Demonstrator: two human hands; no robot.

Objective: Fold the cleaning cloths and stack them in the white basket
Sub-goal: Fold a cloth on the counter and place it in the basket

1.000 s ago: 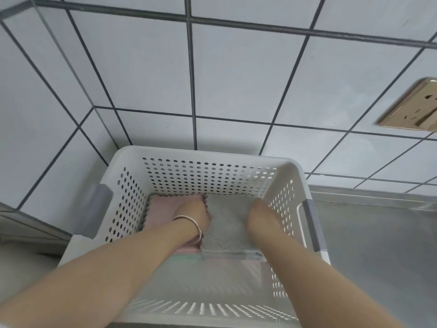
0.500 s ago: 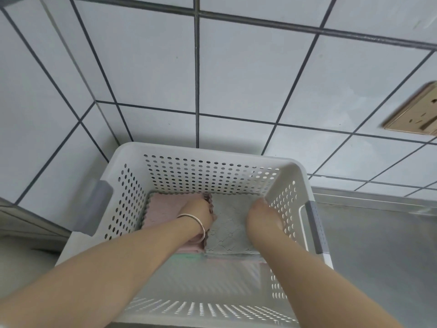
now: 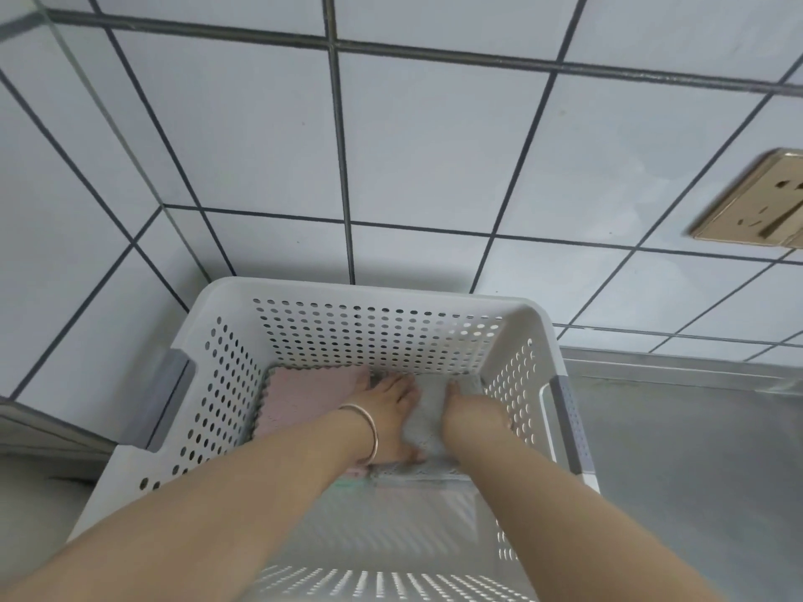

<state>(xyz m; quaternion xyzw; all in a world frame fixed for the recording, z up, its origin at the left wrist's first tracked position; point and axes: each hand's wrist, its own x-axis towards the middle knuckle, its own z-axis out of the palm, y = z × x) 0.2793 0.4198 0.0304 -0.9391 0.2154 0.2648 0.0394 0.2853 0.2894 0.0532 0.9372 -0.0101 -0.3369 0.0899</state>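
White wall tiles [image 3: 417, 145] with dark grout rise behind a perforated white basket [image 3: 373, 336]. Both arms reach inside. The left hand [image 3: 391, 417], with a bangle [image 3: 367, 432] on its wrist, and the right hand [image 3: 471, 410] press flat, fingers spread, on a grey cleaning cloth [image 3: 428, 421] beside a pink cloth [image 3: 313, 395] on the basket floor.

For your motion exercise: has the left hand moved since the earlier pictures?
Yes. The left hand has slid right off the pink cloth onto the grey cloth.
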